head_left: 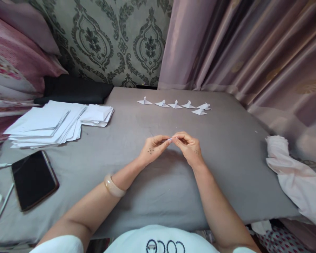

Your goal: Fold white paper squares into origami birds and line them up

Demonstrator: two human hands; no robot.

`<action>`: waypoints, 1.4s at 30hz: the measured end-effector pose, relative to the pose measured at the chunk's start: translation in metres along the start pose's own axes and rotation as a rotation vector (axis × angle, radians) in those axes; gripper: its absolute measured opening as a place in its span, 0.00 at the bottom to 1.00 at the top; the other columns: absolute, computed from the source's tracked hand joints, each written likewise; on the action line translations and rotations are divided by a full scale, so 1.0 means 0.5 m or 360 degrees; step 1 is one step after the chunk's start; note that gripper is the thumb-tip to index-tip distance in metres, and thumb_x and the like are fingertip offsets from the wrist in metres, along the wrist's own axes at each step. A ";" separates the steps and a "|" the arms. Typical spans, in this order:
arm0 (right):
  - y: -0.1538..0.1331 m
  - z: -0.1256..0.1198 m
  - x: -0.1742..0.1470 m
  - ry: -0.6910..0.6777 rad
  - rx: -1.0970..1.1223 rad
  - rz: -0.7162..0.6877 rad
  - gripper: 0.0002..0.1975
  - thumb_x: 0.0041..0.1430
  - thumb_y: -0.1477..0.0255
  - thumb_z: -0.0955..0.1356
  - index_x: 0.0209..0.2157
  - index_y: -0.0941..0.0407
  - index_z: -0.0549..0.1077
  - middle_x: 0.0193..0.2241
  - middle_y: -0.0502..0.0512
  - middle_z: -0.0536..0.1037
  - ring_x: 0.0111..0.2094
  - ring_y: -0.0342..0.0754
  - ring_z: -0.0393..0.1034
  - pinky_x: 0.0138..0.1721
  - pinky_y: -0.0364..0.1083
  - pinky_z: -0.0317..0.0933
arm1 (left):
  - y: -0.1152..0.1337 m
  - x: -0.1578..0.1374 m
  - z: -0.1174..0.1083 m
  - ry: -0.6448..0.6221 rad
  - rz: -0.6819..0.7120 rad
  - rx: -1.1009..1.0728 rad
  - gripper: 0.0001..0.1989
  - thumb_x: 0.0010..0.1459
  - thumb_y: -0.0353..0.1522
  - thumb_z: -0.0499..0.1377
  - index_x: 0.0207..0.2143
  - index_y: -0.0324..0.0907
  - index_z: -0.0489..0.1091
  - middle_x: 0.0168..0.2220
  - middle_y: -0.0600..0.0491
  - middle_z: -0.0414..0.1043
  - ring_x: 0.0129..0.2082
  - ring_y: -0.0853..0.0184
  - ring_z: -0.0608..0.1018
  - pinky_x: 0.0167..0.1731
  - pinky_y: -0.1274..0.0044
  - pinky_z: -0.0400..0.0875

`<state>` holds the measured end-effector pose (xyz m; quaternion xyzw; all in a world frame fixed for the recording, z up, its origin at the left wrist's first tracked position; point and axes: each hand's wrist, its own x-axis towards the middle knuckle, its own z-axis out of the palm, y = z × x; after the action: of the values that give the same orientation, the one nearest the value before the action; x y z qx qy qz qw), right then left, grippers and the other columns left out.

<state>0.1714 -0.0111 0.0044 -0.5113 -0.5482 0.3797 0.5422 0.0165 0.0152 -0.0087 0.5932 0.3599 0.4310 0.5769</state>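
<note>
My left hand [156, 147] and my right hand [187, 144] meet above the middle of the grey-covered table. Between their fingertips both pinch a small piece of folded white paper [170, 139]. Only a thin edge of it shows, and the fingers hide the rest. Farther back, several small folded paper birds [175, 104] stand in a loose row, with one paper bird [199, 111] set a little nearer to me at the right end.
Stacks of white paper sheets [46, 123] and smaller paper squares [97, 115] lie at the left, before a folded black cloth [73, 88]. A tablet [34, 180] with white cables lies front left. A pale crumpled cloth [292, 168] rests on the right edge, near the curtain [252, 52].
</note>
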 end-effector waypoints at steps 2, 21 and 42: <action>0.002 0.000 0.000 0.0026 0.0015 -0.0006 0.06 0.53 0.65 0.71 0.28 0.53 0.75 0.33 0.52 0.75 0.36 0.46 0.70 0.42 0.46 0.65 | -0.001 0.000 -0.001 0.0004 0.0042 0.0036 0.11 0.55 0.39 0.62 0.35 0.41 0.78 0.33 0.52 0.79 0.33 0.67 0.77 0.37 0.78 0.69; -0.001 0.006 -0.003 -0.0001 0.0201 0.0234 0.04 0.47 0.66 0.74 0.29 0.49 0.81 0.34 0.51 0.76 0.36 0.45 0.69 0.39 0.45 0.63 | 0.015 0.002 -0.006 -0.0057 -0.0164 -0.0040 0.09 0.50 0.37 0.66 0.32 0.41 0.80 0.31 0.52 0.79 0.29 0.69 0.76 0.33 0.80 0.69; 0.036 0.026 0.002 0.0129 -0.0039 0.0368 0.15 0.51 0.61 0.71 0.37 0.57 0.78 0.35 0.57 0.80 0.36 0.47 0.73 0.42 0.47 0.65 | -0.007 0.023 -0.016 0.0205 -0.0537 -0.0877 0.10 0.48 0.30 0.68 0.32 0.33 0.75 0.31 0.50 0.75 0.32 0.71 0.78 0.37 0.78 0.76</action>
<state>0.1612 -0.0052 -0.0143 -0.5926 -0.4677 0.4119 0.5103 0.0135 0.0289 -0.0116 0.3184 0.3588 0.4471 0.7550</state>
